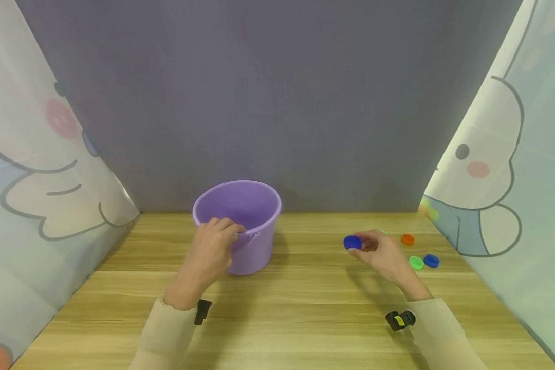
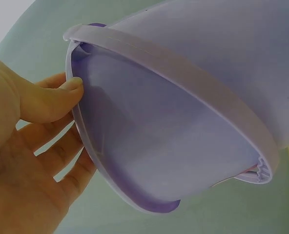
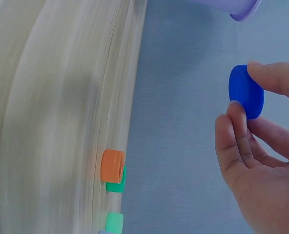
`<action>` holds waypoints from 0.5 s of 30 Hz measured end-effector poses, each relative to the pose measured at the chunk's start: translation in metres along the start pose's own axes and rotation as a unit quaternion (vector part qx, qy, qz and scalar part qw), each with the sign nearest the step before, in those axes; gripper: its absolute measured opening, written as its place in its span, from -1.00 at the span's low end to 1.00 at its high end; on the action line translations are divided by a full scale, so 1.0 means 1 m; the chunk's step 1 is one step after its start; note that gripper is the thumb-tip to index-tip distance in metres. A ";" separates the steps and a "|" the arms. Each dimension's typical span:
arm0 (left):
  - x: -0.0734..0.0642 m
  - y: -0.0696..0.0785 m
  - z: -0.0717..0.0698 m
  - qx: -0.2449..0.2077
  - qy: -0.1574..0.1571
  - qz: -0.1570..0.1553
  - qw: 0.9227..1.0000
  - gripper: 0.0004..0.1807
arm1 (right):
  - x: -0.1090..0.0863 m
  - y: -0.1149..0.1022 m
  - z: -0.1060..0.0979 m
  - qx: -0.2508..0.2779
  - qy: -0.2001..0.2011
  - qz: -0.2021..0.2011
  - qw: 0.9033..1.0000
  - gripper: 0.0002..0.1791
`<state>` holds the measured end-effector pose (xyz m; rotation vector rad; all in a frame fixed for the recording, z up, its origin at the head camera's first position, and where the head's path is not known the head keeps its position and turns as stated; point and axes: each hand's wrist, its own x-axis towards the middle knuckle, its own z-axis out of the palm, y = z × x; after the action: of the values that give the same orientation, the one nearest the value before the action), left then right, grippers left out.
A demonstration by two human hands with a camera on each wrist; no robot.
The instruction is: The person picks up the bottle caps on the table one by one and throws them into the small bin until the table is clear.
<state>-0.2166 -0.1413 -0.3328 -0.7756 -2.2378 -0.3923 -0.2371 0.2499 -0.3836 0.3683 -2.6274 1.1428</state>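
Note:
A purple bucket (image 1: 254,255) stands upright on the wooden table. My left hand (image 1: 211,249) grips its near left rim, the thumb on one side and the fingers on the other in the left wrist view. To the right, my right hand (image 1: 386,257) pinches a dark blue bottle cap (image 3: 246,92) between thumb and fingertips, held up above the table and apart from the bucket. Part of the bucket's inside is hidden from the head view, so its bottom cannot be seen.
Beyond my right hand lie an orange cap (image 1: 407,239), a light green cap (image 1: 416,262) and another blue cap (image 1: 431,261). A second green cap (image 1: 385,233) is mostly hidden by that hand. A grey backdrop (image 1: 305,103) rises behind the table, with printed cloths on both sides.

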 end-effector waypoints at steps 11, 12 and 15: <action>0.000 -0.001 0.002 0.003 0.004 0.010 1.000 -0.72 | -0.001 -0.006 -0.002 -0.003 0.032 -0.014 0.999 -0.51; 0.000 0.000 0.002 0.002 0.003 0.010 1.000 -0.72 | -0.001 -0.006 -0.002 -0.004 0.035 -0.016 0.999 -0.51; 0.001 0.000 0.002 0.000 0.001 0.011 1.000 -0.70 | -0.001 -0.007 -0.002 -0.007 0.037 -0.021 0.999 -0.52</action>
<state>-0.2178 -0.1396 -0.3340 -0.7988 -2.2265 -0.3824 -0.2336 0.2469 -0.3783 0.3687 -2.5494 1.1033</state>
